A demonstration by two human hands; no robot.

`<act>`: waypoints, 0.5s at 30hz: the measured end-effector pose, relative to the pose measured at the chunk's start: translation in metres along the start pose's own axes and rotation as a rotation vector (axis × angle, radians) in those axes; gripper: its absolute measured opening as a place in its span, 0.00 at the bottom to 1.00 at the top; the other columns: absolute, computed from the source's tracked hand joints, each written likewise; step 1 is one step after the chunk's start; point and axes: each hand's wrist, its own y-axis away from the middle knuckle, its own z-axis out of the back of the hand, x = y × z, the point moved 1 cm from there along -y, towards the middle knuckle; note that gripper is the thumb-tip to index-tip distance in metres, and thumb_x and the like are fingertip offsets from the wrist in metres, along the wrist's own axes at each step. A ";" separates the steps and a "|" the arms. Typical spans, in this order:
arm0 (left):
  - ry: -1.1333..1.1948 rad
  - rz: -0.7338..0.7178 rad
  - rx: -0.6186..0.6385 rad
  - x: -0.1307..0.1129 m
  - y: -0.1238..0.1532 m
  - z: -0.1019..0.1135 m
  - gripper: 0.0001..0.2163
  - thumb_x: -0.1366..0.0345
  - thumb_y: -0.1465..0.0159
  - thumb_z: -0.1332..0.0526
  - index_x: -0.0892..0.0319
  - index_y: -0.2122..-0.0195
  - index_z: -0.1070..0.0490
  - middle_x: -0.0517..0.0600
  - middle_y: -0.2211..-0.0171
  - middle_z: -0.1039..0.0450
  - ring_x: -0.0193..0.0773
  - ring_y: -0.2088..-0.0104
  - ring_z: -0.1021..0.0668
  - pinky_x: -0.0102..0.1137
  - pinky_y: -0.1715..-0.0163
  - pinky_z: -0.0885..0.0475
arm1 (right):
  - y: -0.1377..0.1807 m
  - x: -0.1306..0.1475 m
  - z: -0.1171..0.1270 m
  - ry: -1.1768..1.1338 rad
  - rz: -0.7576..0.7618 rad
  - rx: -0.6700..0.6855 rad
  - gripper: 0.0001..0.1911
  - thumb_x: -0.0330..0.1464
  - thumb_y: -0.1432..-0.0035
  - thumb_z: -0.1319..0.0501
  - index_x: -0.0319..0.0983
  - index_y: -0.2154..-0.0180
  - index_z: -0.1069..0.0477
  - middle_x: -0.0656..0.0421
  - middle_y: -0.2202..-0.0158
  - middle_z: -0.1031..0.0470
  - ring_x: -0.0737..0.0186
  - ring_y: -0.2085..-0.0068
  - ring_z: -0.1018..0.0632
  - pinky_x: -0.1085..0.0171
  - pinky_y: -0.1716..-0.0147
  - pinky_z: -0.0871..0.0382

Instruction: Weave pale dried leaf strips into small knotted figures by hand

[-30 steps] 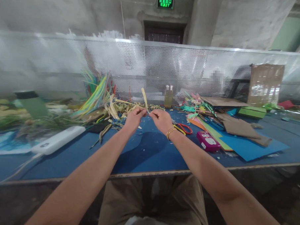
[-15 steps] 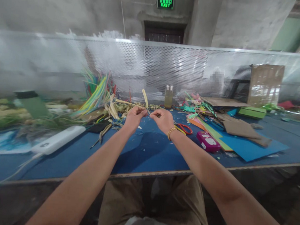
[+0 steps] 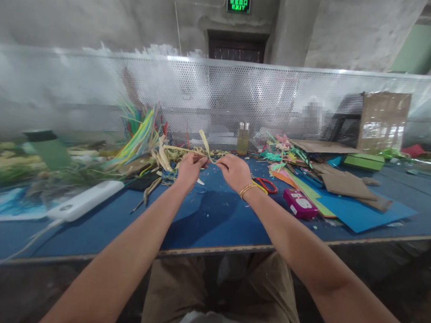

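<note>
Over the middle of the table, both my hands are raised with fingertips pinched close together. A straw-coloured strip, like dried husk, stands up from between them, its top leaning left. My left hand is closed on its lower part, where another pale strip also runs off to the left. My right hand, with a gold bracelet at the wrist, pinches the strip's thin lower end. The exact grip is too small to make out. Behind my left hand lies a heap of dried husk strips.
Red-handled scissors and a purple box-shaped device lie right of my hands. Further right are blue paper and cardboard. A glass bottle stands behind. At left are a white power strip and colourful stems.
My hands have drawn slightly apart, the left one shifting a little left. The upright strip has moved slightly left and leans more.
</note>
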 end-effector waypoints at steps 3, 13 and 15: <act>-0.038 -0.027 0.038 -0.001 0.000 0.000 0.08 0.61 0.46 0.37 0.59 0.70 0.33 0.48 0.74 0.26 0.33 0.77 0.28 0.30 0.71 0.34 | -0.001 0.001 0.002 -0.022 0.073 0.010 0.12 0.34 0.35 0.49 0.40 0.60 0.27 0.57 0.61 0.27 0.64 0.57 0.29 0.66 0.57 0.40; 0.010 -0.101 0.254 0.000 0.000 -0.003 0.09 0.60 0.41 0.41 0.61 0.66 0.29 0.48 0.74 0.27 0.34 0.71 0.27 0.30 0.66 0.33 | -0.003 -0.005 -0.004 -0.256 -0.066 -0.061 0.09 0.33 0.38 0.48 0.37 0.66 0.30 0.58 0.66 0.27 0.65 0.64 0.29 0.67 0.62 0.40; 0.006 -0.104 0.261 0.001 -0.001 -0.003 0.09 0.60 0.41 0.41 0.61 0.65 0.29 0.48 0.73 0.27 0.34 0.70 0.27 0.30 0.65 0.32 | -0.003 -0.007 -0.008 -0.327 -0.101 -0.061 0.08 0.32 0.40 0.45 0.37 0.68 0.30 0.59 0.69 0.27 0.65 0.67 0.29 0.67 0.65 0.40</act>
